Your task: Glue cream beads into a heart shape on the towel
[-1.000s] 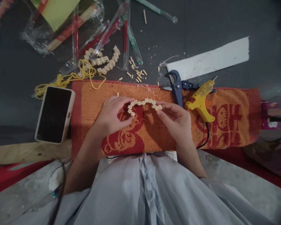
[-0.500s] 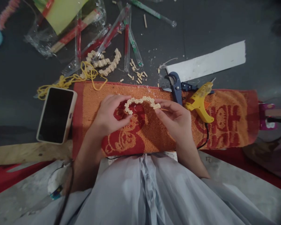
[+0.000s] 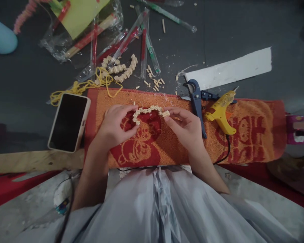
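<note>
Towel (image 3: 176, 152) beneath, two hands (image 3: 115, 125) hold one wooden arc (image 3: 147, 110).

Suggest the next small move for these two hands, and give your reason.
Perhaps the right hand should gently press the short stick bundle against the curved strip: the bundle sits at the strip's right end, the join there is unclear, and the left hand holds the other end.
</note>
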Motion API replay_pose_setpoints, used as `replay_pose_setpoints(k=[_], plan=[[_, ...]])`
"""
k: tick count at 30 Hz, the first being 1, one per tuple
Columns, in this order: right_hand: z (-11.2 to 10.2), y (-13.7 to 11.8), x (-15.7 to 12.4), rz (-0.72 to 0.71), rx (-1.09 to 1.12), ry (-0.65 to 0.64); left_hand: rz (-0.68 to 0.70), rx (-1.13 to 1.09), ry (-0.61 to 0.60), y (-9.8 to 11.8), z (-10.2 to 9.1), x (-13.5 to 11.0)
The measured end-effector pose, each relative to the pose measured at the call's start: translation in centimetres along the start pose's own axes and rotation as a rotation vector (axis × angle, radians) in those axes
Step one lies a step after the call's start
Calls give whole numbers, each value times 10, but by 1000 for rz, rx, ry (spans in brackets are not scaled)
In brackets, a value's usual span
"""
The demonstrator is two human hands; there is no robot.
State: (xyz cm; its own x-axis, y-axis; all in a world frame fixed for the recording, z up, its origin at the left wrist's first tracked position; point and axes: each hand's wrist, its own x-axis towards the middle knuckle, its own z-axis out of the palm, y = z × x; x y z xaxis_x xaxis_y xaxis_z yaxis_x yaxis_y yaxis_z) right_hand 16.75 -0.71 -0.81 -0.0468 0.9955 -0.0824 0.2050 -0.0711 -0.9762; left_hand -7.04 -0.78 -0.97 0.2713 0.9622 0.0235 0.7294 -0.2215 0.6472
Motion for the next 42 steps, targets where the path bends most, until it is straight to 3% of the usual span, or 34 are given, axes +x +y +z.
replay_pose_setpoints(k=[7, 26, 34, 42], plan=[[4, 8, 2, 26, 17, -6, -39, 30, -79, -2, 1, -1], [3, 11, 0, 7, 2, 19, -30, 21, -61, -7, 4, -2], [-9, 9, -11, -130, -380, 73, -23, 19, -57, -7, 3, -2], [1, 13, -22, -199, -607, 33, -34, 13, -66, -6, 3, -1]])
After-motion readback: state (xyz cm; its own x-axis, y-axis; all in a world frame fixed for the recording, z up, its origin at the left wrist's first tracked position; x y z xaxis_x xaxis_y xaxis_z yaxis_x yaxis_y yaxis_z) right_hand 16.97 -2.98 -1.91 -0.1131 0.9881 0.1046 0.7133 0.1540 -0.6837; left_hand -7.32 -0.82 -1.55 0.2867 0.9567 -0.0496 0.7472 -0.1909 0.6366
